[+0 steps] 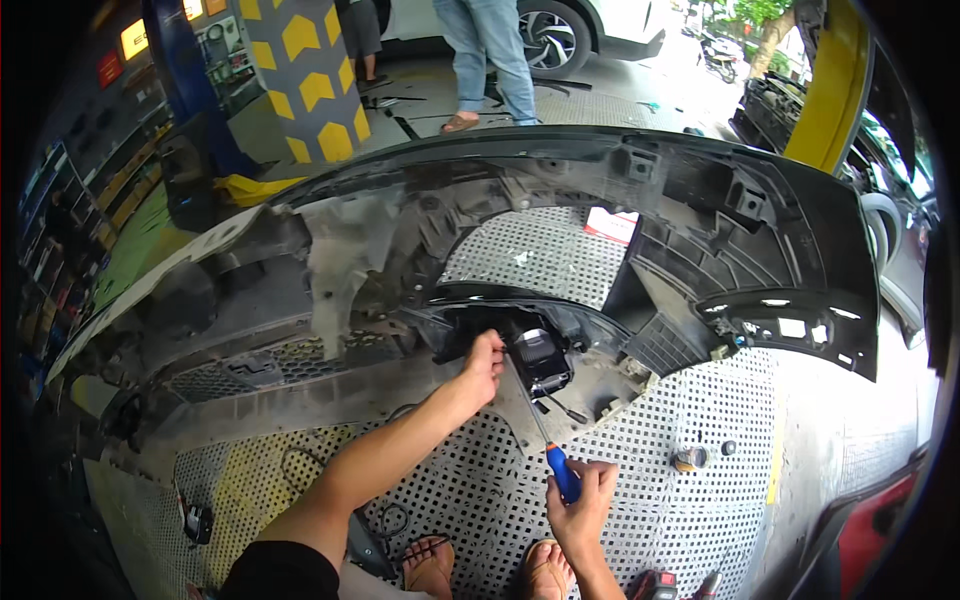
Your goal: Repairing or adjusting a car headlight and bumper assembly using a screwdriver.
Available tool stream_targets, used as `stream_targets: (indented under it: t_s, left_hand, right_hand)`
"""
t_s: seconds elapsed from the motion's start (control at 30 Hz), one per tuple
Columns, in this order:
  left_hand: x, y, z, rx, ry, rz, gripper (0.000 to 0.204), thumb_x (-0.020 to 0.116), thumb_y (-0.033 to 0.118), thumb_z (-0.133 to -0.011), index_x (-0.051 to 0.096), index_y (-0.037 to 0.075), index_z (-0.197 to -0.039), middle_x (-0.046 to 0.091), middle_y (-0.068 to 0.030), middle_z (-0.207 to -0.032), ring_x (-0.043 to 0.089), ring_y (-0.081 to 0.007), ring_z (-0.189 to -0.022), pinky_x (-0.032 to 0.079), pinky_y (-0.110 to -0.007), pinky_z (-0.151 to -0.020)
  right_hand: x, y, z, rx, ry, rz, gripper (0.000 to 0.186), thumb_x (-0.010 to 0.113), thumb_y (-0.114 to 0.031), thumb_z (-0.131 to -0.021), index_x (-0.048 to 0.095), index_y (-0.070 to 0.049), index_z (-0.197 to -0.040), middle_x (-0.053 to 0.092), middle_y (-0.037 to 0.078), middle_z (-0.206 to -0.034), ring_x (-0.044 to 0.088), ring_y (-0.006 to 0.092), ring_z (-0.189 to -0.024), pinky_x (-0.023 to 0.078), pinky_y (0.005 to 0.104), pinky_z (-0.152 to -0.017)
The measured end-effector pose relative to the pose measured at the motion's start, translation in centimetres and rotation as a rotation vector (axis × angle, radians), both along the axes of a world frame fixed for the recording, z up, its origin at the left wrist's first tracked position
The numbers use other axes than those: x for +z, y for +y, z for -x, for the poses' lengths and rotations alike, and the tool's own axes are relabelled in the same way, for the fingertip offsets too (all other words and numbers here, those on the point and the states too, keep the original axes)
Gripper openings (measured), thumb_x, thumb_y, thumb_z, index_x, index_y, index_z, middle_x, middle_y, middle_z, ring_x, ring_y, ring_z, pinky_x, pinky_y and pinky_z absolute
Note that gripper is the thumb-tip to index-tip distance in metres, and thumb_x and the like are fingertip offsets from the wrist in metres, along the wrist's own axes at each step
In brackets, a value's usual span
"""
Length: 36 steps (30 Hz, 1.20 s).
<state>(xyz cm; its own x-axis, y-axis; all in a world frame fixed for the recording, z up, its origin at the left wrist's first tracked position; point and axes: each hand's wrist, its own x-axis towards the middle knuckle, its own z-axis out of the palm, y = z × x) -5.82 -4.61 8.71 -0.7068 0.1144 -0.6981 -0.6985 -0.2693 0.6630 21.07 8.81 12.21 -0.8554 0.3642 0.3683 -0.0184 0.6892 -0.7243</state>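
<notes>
A screwdriver (pixel 560 470) with a blue handle and an orange collar is gripped in my right hand (pixel 583 508). Its long metal shaft slants up and left. Near the shaft's upper end, the fingertips of my left hand (pixel 484 366) are pinched together, and what lies between them is too small to name. Both hands work at a large black car bumper (pixel 590 180), its inner side turned up toward me. Just right of my left hand, a black lamp-like unit (pixel 543 358) sits in the bumper, with a short cable (pixel 565 408) hanging from it.
Perforated matting (pixel 480 480) covers the floor under my sandalled feet. A small can (pixel 690 459) and a dark cap (pixel 729 448) stand at right. A red-and-black power tool (pixel 655 585) lies at the bottom edge. Beyond the bumper are a person's legs (pixel 490 60) and a striped post (pixel 305 80).
</notes>
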Motion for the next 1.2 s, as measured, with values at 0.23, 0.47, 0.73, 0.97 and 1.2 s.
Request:
stream_targets:
  t_s: [0.23, 0.47, 0.73, 0.97, 1.2]
  left_hand:
    - [0.5, 0.0, -0.3, 0.028, -0.034, 0.021, 0.025, 0.059, 0.030, -0.068, 0.035, 0.027, -0.063, 0.029, 0.0095, -0.057, 0.028, -0.0111, -0.054, 0.023, -0.034, -0.064]
    - [1.0, 0.0, 0.0, 0.019, -0.047, 0.009, 0.022, 0.058, 0.029, -0.068, 0.036, 0.025, -0.064, 0.031, 0.0098, -0.058, 0.031, -0.0109, -0.055, 0.025, -0.034, -0.066]
    - [0.4, 0.0, -0.5, 0.036, -0.005, -0.010, 0.020, 0.061, 0.034, -0.074, 0.043, 0.025, -0.070, 0.032, 0.0109, -0.058, 0.032, -0.0099, -0.056, 0.025, -0.033, -0.066]
    - [-0.2, -0.1, -0.7, 0.030, 0.027, -0.016, 0.021, 0.063, 0.037, -0.078, 0.045, 0.025, -0.074, 0.033, 0.0119, -0.060, 0.032, -0.0086, -0.057, 0.025, -0.032, -0.067]
    - [-0.5, -0.4, -0.6, 0.027, 0.045, -0.034, 0.020, 0.063, 0.036, -0.076, 0.047, 0.024, -0.076, 0.035, 0.0105, -0.065, 0.032, -0.0083, -0.061, 0.025, -0.031, -0.067]
  right_hand:
    - [0.1, 0.4, 0.5, 0.009, -0.232, 0.172, 0.026, 0.067, -0.020, -0.093, 0.057, 0.000, -0.108, 0.066, 0.021, -0.086, 0.065, 0.0390, -0.071, 0.050, 0.0486, -0.066]
    - [1.0, 0.0, 0.8, -0.035, -0.213, -0.015, 0.026, 0.071, -0.022, -0.089, 0.062, -0.008, -0.109, 0.066, 0.014, -0.084, 0.065, 0.0347, -0.068, 0.051, 0.0454, -0.062]
    - [0.3, 0.0, 0.2, -0.018, -0.058, -0.125, 0.040, 0.081, -0.005, -0.077, 0.061, -0.006, -0.112, 0.052, 0.016, -0.102, 0.062, 0.0325, -0.086, 0.054, 0.0418, -0.068]
    - [0.6, 0.0, 0.1, 0.041, -0.094, 0.038, 0.027, 0.064, -0.009, -0.091, 0.061, -0.001, -0.117, 0.059, 0.021, -0.106, 0.063, 0.0383, -0.091, 0.053, 0.0466, -0.079]
    - [1.9, -0.4, 0.4, 0.050, -0.166, -0.095, 0.032, 0.070, -0.007, -0.083, 0.063, -0.004, -0.115, 0.060, 0.015, -0.100, 0.061, 0.0369, -0.100, 0.052, 0.0463, -0.080]
